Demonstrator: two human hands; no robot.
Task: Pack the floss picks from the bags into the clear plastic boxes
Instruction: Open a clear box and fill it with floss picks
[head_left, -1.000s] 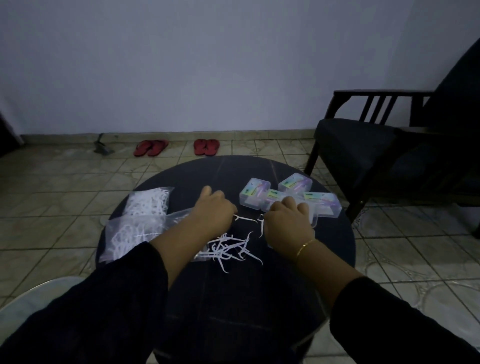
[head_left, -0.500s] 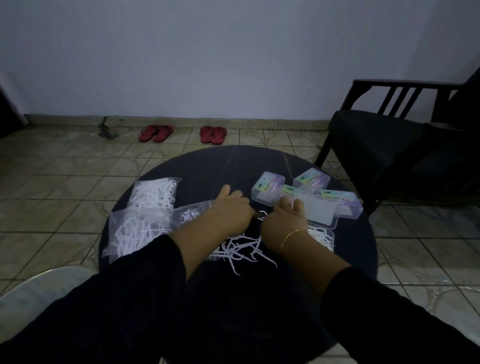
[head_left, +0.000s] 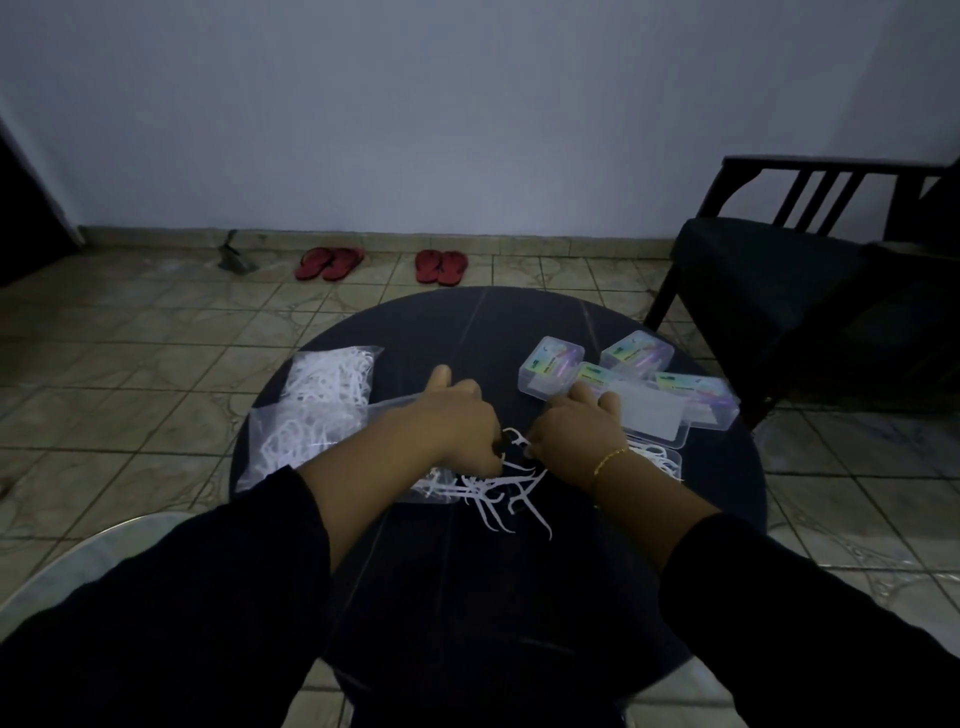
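Observation:
A loose pile of white floss picks (head_left: 493, 493) lies mid-table. Above the pile, my left hand (head_left: 457, 426) and my right hand (head_left: 576, 436) meet with curled fingers, both pinching white floss picks (head_left: 514, 441) between them. Two clear bags of floss picks (head_left: 317, 410) lie to the left, one partly under my left forearm. Several clear plastic boxes (head_left: 628, 379) with coloured labels sit to the right. An open box with picks inside (head_left: 657, 457) lies just right of my right wrist, its lid (head_left: 649, 415) behind it.
Everything rests on a round dark table (head_left: 467, 322) on a tiled floor. A black armchair (head_left: 789, 291) stands at the right. Two pairs of red slippers (head_left: 384, 265) lie by the far wall. A pale round surface (head_left: 78, 566) shows at the lower left.
Both hands have drawn closer together over the pile and now pinch picks between them. The view has shifted, so the table and chair sit differently in the frame.

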